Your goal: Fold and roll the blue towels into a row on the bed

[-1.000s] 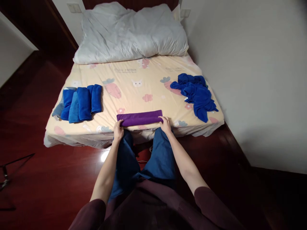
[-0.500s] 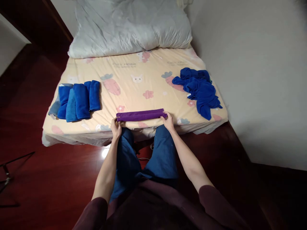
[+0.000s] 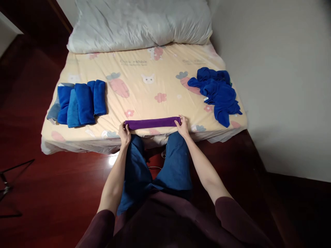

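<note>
A purple towel (image 3: 152, 123), folded into a long narrow strip, lies along the near edge of the bed. My left hand (image 3: 124, 133) grips its left end, the thumb on the near side. At the other end my right hand (image 3: 182, 126) pinches the strip between thumb and fingers. To the left is a row of folded blue towels (image 3: 85, 104), laid side by side. A crumpled heap of blue cloths (image 3: 217, 93) sits on the right part of the bed, with a small white tag showing.
The bed (image 3: 144, 100) has a yellow sheet printed with carrots and rabbits. Across its far end lies a large pale quilt (image 3: 139, 26). A white wall (image 3: 279, 86) runs along the right. Thin black stand legs (image 3: 7, 187) rest on the dark red floor at left.
The purple strip has gone from two visible layers with a lengthwise fold to one smooth, narrower band. Both hands stay at its ends. The view has shifted slightly.
</note>
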Available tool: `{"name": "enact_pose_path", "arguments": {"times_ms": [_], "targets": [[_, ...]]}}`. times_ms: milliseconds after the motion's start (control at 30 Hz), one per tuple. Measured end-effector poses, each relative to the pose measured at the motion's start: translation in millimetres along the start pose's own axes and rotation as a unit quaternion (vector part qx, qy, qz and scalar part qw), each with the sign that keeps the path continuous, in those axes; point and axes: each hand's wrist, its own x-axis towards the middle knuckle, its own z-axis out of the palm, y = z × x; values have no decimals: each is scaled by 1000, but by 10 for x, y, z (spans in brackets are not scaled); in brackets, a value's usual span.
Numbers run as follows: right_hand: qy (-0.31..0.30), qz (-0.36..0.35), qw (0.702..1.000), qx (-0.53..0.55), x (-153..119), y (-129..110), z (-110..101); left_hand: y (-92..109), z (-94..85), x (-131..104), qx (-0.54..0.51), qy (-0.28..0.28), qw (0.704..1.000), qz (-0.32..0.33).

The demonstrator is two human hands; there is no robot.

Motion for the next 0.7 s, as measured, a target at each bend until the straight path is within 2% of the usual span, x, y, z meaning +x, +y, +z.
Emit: {"name": "enact_pose_path", "arguments": {"times_ms": [167, 333, 533, 700], "targets": [[-1, 20, 1000, -16, 11, -52, -20, 17, 9, 28, 17, 2, 1000, -2], [-13, 24, 999, -38, 42, 16, -5, 0, 21, 44, 29, 8, 1000, -1], [-12, 18, 999, -26, 57, 118, 41, 1, 14, 50, 68, -22, 997, 4], [-23, 25, 997, -71, 52, 89, 32, 19, 14, 62, 83, -30, 996, 6]]}}
